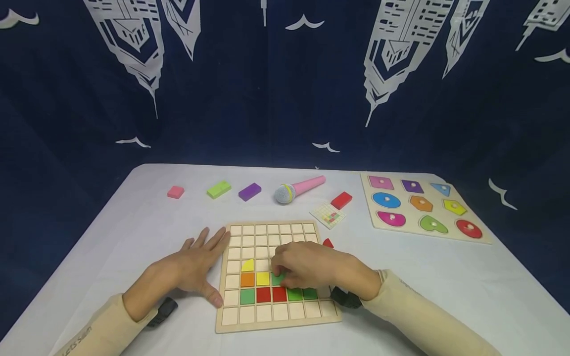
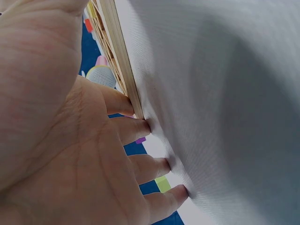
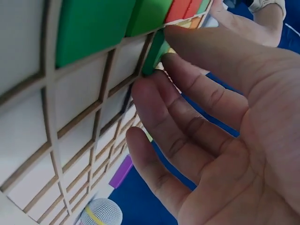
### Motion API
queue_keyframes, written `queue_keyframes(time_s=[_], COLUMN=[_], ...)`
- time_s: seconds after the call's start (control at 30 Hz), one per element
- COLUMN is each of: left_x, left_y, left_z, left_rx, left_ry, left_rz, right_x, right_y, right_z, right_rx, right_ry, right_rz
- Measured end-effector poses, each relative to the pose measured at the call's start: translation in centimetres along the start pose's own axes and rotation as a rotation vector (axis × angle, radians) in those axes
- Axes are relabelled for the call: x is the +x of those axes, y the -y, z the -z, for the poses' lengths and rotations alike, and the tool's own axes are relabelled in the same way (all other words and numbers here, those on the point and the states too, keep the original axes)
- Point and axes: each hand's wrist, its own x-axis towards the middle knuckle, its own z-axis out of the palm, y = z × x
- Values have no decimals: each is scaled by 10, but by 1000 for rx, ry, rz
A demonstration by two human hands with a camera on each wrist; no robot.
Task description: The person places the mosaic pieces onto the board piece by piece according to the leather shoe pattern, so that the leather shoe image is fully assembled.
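Observation:
A wooden grid board [image 1: 278, 312] lies on the table, with coloured tiles in several of its lower cells. My right hand [image 1: 307, 264] is over the middle of the board and pinches a green tile [image 3: 155, 52] between thumb and fingertips. That tile stands tilted at a cell right of a yellow tile [image 1: 262, 279]. Below it runs a row with a red tile [image 1: 263, 295] and more green ones. With fingers spread, my left hand [image 1: 191, 267] rests along the board's left edge, its fingertips on the cloth in the left wrist view.
Behind the board lie a pink toy microphone [image 1: 303, 187], a small pattern card [image 1: 328, 214] and coloured blocks, among them a red block [image 1: 341, 200] and a purple block [image 1: 250, 192]. A shape puzzle [image 1: 403, 230] is at the right. A red piece [image 1: 328, 243] shows beside the board.

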Motion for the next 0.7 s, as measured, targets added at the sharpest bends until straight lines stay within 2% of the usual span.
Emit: queue_keyframes(time_s=[0.27, 0.53, 0.7], left_x=[0, 0, -2], left_y=[-1, -1, -2], left_z=[0, 1, 0], left_rx=[0, 10, 1], left_ry=[0, -4, -3], left_rz=[4, 0, -4], right_x=[-18, -29, -31], right_y=[6, 7, 6], right_z=[0, -7, -9], right_rx=[-19, -133, -123], right_ry=[-46, -73, -68], right_rz=[20, 116, 100])
